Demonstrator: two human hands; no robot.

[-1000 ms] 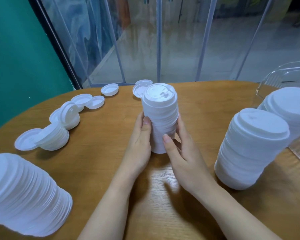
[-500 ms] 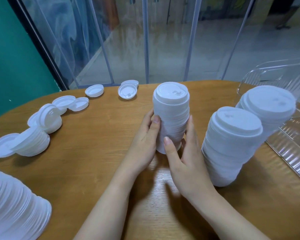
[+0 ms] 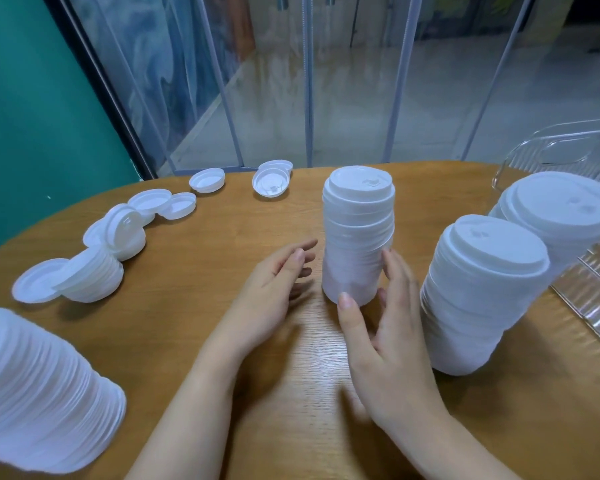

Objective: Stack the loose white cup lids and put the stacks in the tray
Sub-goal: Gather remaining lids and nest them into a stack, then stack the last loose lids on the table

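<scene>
A stack of white cup lids stands upright on the wooden table in the middle. My left hand is just left of it, fingers relaxed and apart from the stack. My right hand is at its lower right side, thumb and fingers straight beside the stack's base, barely touching. A taller stack stands to the right, and another stack stands behind it, by the clear plastic tray. Loose lids and a small leaning pile lie at the left.
A large toppled stack of lids lies at the near left edge. Two more loose lids and another lie at the table's far edge. Glass panels and a green wall stand behind the table.
Both hands held the middle stack before. Now my left hand has let go and drawn away to the left, and my right hand has loosened to straight fingers beside it.
</scene>
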